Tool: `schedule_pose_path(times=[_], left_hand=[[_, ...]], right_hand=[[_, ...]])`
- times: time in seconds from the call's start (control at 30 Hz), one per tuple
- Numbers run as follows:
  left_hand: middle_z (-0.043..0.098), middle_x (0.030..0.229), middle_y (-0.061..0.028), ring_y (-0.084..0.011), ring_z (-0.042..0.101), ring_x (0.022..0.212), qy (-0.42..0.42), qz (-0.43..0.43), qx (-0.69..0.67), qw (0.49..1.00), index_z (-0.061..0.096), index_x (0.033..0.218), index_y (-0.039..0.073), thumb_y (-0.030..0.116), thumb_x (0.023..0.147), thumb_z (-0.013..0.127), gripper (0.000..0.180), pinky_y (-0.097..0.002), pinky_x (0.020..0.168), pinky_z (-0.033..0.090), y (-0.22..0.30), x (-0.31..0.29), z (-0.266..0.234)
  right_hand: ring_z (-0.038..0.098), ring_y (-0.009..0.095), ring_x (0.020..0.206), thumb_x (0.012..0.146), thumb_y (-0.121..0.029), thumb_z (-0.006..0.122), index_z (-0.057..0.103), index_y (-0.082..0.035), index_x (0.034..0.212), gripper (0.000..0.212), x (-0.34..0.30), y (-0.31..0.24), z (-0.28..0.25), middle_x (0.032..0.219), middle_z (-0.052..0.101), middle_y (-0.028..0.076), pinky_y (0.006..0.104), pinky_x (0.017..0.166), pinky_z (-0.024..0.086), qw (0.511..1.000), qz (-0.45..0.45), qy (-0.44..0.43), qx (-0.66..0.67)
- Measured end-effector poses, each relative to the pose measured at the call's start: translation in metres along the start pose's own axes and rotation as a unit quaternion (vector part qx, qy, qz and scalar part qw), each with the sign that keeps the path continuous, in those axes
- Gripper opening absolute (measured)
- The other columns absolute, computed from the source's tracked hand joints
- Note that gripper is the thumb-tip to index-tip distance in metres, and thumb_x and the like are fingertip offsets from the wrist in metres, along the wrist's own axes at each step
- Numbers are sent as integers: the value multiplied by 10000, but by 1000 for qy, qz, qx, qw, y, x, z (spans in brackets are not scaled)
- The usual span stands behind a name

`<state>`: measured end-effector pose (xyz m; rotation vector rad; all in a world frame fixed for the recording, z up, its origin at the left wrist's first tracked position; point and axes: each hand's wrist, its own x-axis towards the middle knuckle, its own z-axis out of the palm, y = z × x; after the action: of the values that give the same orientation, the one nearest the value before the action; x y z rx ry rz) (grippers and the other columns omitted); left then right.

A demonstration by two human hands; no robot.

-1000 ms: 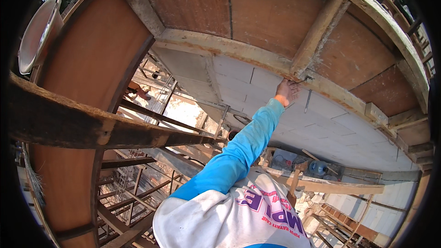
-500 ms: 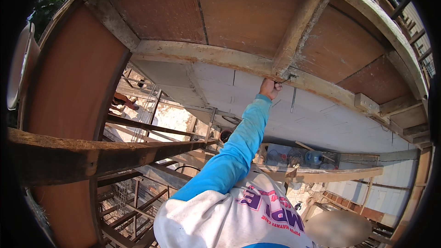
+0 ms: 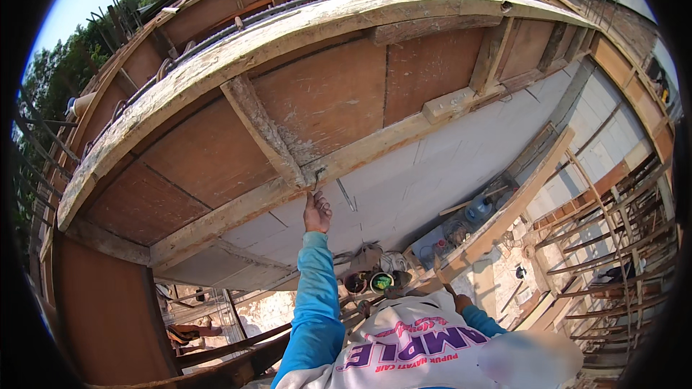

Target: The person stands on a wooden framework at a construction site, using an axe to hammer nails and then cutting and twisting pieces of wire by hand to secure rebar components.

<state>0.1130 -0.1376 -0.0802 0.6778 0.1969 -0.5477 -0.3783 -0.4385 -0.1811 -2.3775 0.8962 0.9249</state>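
Note:
My left hand [image 3: 317,210] is raised to the lower timber of a wooden formwork panel [image 3: 321,108]. Its fingers are curled, and the fingertips pinch a thin dark piece of wire [image 3: 317,179] where an upright brace [image 3: 263,130] meets the lower timber [image 3: 389,148]. A thin metal rod [image 3: 347,194] hangs just right of this hand. Low by my waist, my right hand [image 3: 461,303] is partly hidden by my shirt. A wooden handle [image 3: 438,268] sticks out from it; the tool's other end cannot be made out.
Behind the lower timber runs a pale block wall [image 3: 404,187]. Below are buckets [image 3: 382,282], a blue water jug [image 3: 478,210] and a long plank [image 3: 497,227]. Timber scaffolding [image 3: 613,266] stands at right. Reinforcing bars [image 3: 252,20] line the panel's top. Another person's leg [image 3: 198,332] shows at lower left.
The view has swung, bringing the panel's top edge and more of the right side into sight. My left hand stays at the same joint, its wrist turned. My right hand now shows.

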Motion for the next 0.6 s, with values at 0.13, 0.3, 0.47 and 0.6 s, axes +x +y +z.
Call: schedule_pose_path(times=[0.13,0.3,0.47,0.6], left_hand=[[608,852,3,-129,543,711,85,-145,383,909,593,1068,129,368,904,569,291,-290,595,444,-31,-49,-4],[633,953,-35,-154,583,778,-33,-102,548,830,593,1106,121,409,889,576,361,-345,593,493,-29,-79,21],[620,915,-54,-162,588,788,23,20,552,833,578,1114,71,373,899,581,371,-317,625,492,38,-145,35],[618,922,-70,-159,577,802,75,114,517,845,568,1143,44,365,903,589,401,-310,673,491,87,-211,78]], right_hand=[[658,388,785,881,-382,547,641,50,872,443,39,35,62,833,666,241,462,718,517,976,144,-36,159],[648,405,776,876,-386,554,632,51,868,444,52,-11,35,815,657,251,476,715,504,989,9,39,141],[638,423,768,872,-390,560,624,51,864,447,58,-30,7,796,648,261,490,712,491,977,-167,79,107],[629,436,762,869,-394,565,617,52,861,449,64,-64,-47,782,641,269,501,710,481,924,-312,173,139]])
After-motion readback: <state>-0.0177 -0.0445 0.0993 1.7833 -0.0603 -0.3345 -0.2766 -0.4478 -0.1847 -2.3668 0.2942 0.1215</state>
